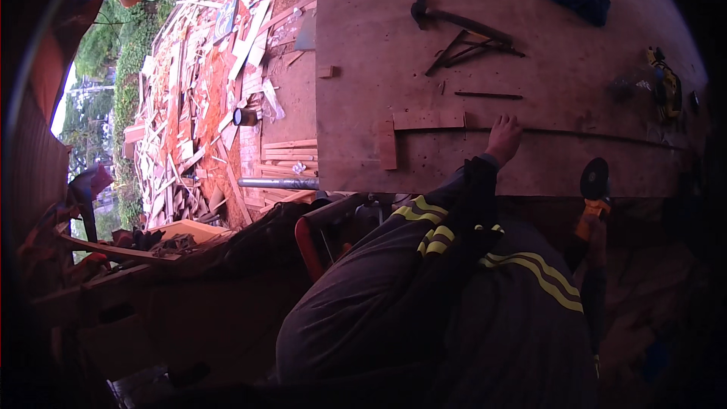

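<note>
Left hand [505, 140] grips a long, thin, dark rod [591, 134] extending rightward, near-parallel to the brown wooden table [348, 144]'s near edge; right hand [597, 241] clasps an orange, black-disc grinder [594, 208].

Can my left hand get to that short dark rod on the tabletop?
Probably yes: the short dark rod lies just beyond your left hand, with only tabletop visible between them, though the hand may have to leave the long dark strip.

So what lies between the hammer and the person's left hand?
In the head view, a short dark rod lies between the hammer and the left hand; nearer the hammer is a thin dark angled object, its kind unclear.
</note>
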Demonstrator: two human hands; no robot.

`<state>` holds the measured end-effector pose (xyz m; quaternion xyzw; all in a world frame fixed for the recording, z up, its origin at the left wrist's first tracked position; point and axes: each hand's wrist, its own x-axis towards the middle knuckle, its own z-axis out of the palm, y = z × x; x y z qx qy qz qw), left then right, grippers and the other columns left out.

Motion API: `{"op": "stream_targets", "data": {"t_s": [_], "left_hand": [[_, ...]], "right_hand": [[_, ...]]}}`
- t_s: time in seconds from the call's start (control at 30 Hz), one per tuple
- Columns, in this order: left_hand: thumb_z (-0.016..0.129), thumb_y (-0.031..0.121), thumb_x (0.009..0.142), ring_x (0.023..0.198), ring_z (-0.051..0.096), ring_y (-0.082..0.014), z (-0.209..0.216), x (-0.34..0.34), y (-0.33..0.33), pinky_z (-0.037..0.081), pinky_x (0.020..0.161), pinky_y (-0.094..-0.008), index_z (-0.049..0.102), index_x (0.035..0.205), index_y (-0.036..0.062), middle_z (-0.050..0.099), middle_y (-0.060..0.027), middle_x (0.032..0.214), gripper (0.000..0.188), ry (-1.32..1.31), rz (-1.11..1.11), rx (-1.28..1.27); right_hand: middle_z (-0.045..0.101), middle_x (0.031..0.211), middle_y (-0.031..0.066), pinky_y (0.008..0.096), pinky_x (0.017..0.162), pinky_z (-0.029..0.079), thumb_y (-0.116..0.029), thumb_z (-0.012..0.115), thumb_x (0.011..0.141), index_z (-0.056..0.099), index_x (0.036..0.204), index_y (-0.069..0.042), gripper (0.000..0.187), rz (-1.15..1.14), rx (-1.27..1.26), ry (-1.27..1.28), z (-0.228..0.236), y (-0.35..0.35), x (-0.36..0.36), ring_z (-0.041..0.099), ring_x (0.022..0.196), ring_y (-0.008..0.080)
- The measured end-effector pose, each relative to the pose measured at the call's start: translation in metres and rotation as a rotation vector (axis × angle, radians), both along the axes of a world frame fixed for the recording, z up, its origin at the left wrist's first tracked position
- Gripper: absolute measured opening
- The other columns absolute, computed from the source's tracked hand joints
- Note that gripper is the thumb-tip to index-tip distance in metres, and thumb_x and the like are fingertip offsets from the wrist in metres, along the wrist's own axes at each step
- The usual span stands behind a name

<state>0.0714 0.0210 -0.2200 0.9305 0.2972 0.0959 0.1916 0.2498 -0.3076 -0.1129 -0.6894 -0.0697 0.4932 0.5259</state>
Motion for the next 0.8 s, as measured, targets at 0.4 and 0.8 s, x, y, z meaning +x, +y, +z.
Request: {"op": "stream_targets", "data": {"t_s": [0.4, 0.8], "left_hand": [[0.061, 0.008, 0.075, 0.108, 0.050, -0.0366, 0.025, -0.142, 0.012, 0.043, 0.093, -0.0443, 0.057, 0.117, 0.0031, 0.053, -0.0172, 0.115, 0.042, -0.299, 0.292, -0.042], [0.078, 0.021, 0.067, 0.120, 0.046, -0.0313, 0.044, -0.232, 0.118, 0.041, 0.101, -0.0441, 0.059, 0.119, 0.0142, 0.052, -0.0099, 0.120, 0.055, -0.037, 0.077, -0.140]], "right_hand": [[0.058, 0.079, 0.0053, 0.0289, 0.063, 0.052, -0.028, 0.067, 0.074, 0.056, 0.095, -0.003, 0.035, -0.055, -0.082, 0.133, 0.040, 0.050, -0.017, 0.062, 0.069, 0.0162], [0.061, 0.079, 0.0060, 0.0315, 0.062, 0.054, -0.021, 0.066, 0.075, 0.057, 0.095, -0.005, 0.027, 0.082, -0.027, 0.148, 0.017, 0.130, -0.112, 0.064, 0.068, 0.0176]]}}
